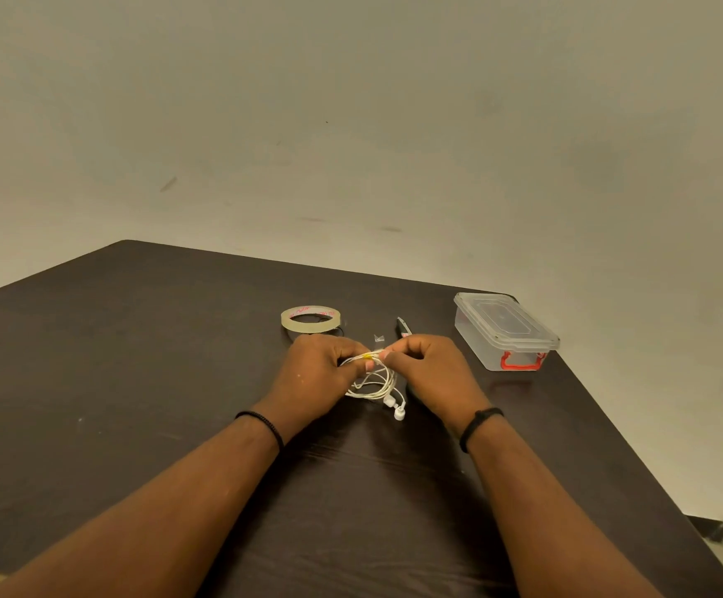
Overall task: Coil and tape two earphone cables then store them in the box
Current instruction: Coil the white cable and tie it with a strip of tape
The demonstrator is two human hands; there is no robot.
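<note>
Both hands pinched the coiled white earphone cable [372, 381] just above the dark counter [135, 360]: left hand [316, 375] and right hand [426, 371] gripped its top. The loops could have sprung apart if either pinch slackened. The clear lidded plastic box [504, 332] sat closed nearby.

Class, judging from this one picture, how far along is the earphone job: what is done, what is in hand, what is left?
Done: one white earphone cable is coiled. In hand: the left hand and right hand pinch the coil's top, apparently taping it. Left: the lidded box is empty; the tape roll waits. No second cable can be made out.
</note>
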